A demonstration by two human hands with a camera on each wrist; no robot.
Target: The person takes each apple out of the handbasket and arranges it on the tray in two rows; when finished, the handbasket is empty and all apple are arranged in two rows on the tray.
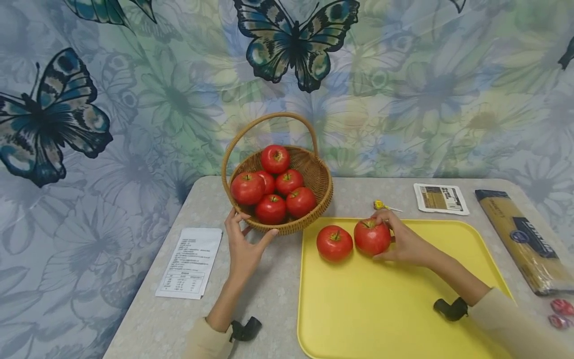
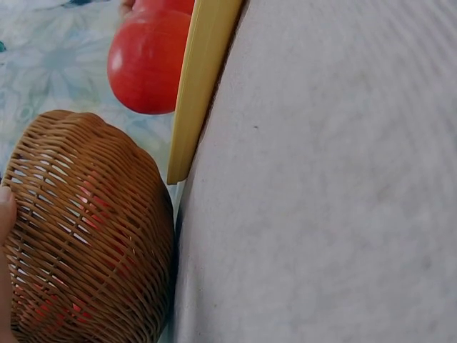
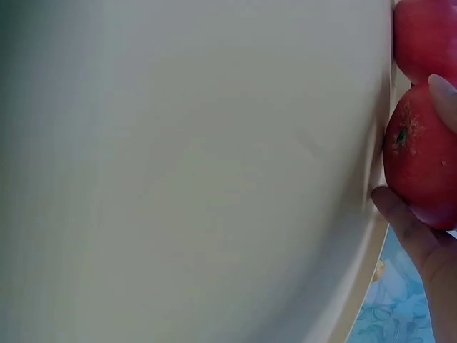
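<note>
A round wicker basket (image 1: 320, 182) with a tall handle holds several red apples (image 1: 248, 188). My left hand (image 1: 244, 249) grips the basket's front edge, thumb and fingers spread apart along it; in the left wrist view only part of it shows beside the woven basket wall (image 2: 93, 236). On the yellow tray (image 1: 381, 309), my right hand (image 1: 405, 244) holds a red apple (image 1: 371, 237) between thumb and fingers. A second tray apple (image 1: 335, 244) sits just left of it. The right wrist view shows the held apple (image 3: 425, 153) with its brownish stem end.
A printed white packet (image 1: 190, 263) lies left of the basket. Behind the tray are a yellow-wrapped lollipop (image 1: 380, 205) and a white pouch (image 1: 441, 199). At right lie a long noodle-like package (image 1: 526, 239) and red wrapped candies (image 1: 561, 314). A butterfly-print cloth (image 1: 394, 99) hangs behind.
</note>
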